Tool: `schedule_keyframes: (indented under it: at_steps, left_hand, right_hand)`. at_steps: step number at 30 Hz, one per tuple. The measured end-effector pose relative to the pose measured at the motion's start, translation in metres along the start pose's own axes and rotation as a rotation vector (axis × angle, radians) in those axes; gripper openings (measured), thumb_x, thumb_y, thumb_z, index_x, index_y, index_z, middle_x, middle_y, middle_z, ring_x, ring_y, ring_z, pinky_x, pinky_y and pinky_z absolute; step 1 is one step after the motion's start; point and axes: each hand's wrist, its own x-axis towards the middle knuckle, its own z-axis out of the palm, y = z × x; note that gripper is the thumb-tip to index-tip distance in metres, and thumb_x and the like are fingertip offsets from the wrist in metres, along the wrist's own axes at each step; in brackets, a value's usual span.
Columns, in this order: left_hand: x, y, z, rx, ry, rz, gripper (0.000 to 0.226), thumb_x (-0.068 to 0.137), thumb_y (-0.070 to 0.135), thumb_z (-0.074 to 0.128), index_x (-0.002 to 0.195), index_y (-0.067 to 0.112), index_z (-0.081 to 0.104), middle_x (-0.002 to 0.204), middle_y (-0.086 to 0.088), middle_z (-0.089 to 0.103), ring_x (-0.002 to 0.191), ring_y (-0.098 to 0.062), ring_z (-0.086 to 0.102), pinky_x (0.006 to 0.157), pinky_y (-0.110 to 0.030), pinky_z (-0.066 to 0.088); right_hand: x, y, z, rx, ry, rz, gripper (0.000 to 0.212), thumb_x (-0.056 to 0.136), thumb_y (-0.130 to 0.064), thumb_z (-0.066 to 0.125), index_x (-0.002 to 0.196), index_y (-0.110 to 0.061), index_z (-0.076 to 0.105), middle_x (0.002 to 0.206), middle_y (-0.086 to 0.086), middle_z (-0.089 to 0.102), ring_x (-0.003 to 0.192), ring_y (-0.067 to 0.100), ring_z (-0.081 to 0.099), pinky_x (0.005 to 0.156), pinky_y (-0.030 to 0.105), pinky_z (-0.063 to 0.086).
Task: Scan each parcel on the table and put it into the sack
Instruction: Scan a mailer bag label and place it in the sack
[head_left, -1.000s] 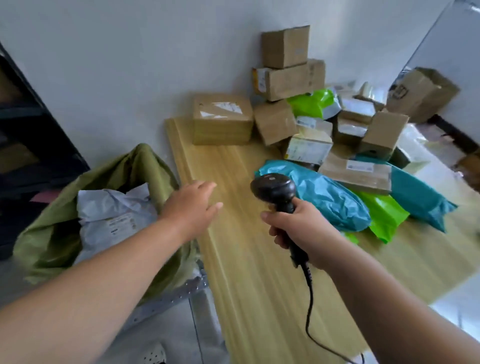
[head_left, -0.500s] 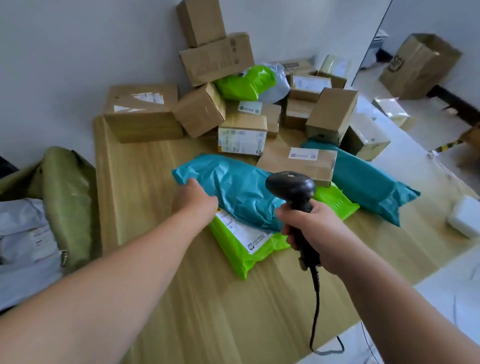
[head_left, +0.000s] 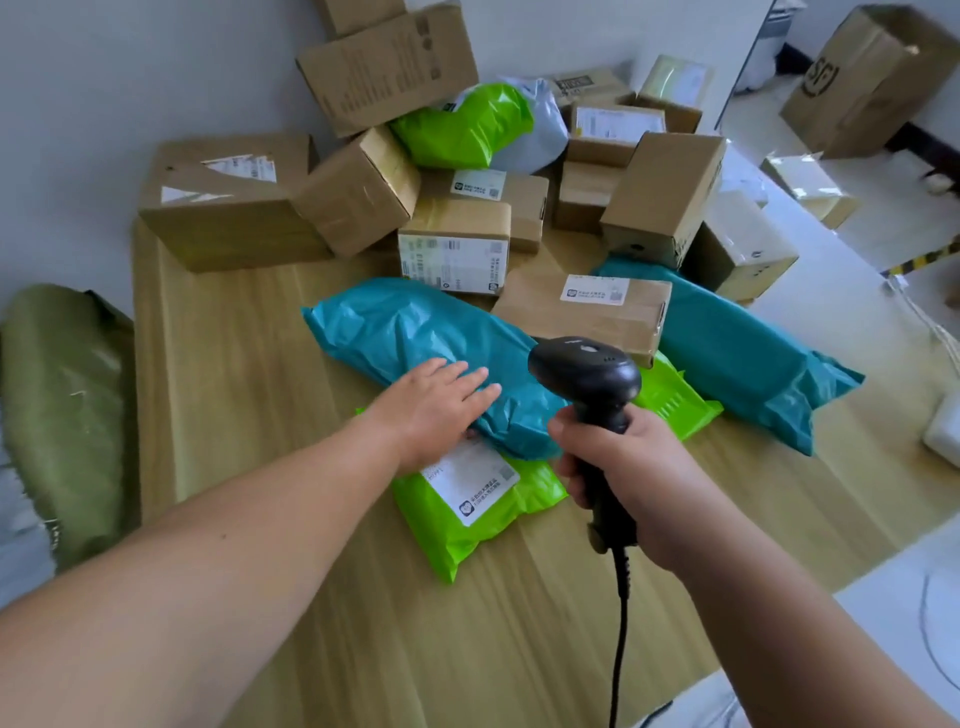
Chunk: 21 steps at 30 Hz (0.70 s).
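Observation:
My left hand (head_left: 439, 410) lies flat with straight fingers on a long teal plastic parcel (head_left: 415, 343) in the middle of the wooden table (head_left: 234, 415). That teal parcel lies across a bright green parcel (head_left: 467, 514) whose white label faces up. My right hand (head_left: 634, 478) grips a black corded barcode scanner (head_left: 584, 371), held upright just right of my left hand. The olive green sack (head_left: 62, 415) stands at the table's left edge.
Several cardboard boxes (head_left: 228, 202) are piled at the back of the table, with another green parcel (head_left: 462, 127) among them. A flat labelled box (head_left: 587, 312) and a second teal parcel (head_left: 737, 353) lie to the right. A large box (head_left: 872, 78) stands on the floor, far right.
My left hand came away from the sack, crossed the table and now rests on top of the teal parcel. My view swung right toward the parcels. The scanner stayed in my right hand.

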Motion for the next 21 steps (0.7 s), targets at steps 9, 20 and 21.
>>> schedule_keyframes:
  at_steps: [9, 20, 21]
  left_hand:
    - [-0.022, -0.034, -0.045, -0.473, 0.279, -0.306, 0.033, 0.099, 0.022, 0.038, 0.127, 0.020, 0.057, 0.117, -0.010, 0.066, 0.105, -0.034, 0.060, 0.086, -0.044, 0.047]
    - [-0.121, -0.080, -0.124, -1.399, 0.454, -0.688, 0.018, 0.101, 0.024, 0.047, 0.101, 0.019, 0.064, 0.098, -0.003, 0.070, 0.091, -0.023, 0.065, 0.082, -0.033, 0.052]
    - [-0.131, -0.082, -0.128, -1.454, 0.456, -0.726, 0.018, 0.101, 0.025, 0.048, 0.103, 0.016, 0.064, 0.096, -0.002, 0.069, 0.084, -0.019, 0.065, 0.074, -0.028, 0.050]
  right_hand:
    - [-0.022, -0.028, 0.007, 0.024, -0.019, -0.070, 0.011, 0.089, -0.009, 0.069, 0.086, -0.008, 0.059, 0.058, 0.005, 0.054, 0.045, 0.015, 0.047, 0.044, 0.024, 0.041]
    - [-0.071, -0.090, 0.052, 0.010, -0.193, -0.138, 0.016, 0.091, -0.013, 0.066, 0.081, -0.010, 0.054, 0.060, 0.009, 0.056, 0.044, 0.017, 0.047, 0.043, 0.024, 0.040]
    - [-0.074, -0.093, 0.057, 0.013, -0.213, -0.135, 0.017, 0.091, -0.013, 0.065, 0.081, -0.010, 0.053, 0.060, 0.009, 0.055, 0.044, 0.017, 0.047, 0.043, 0.023, 0.040]
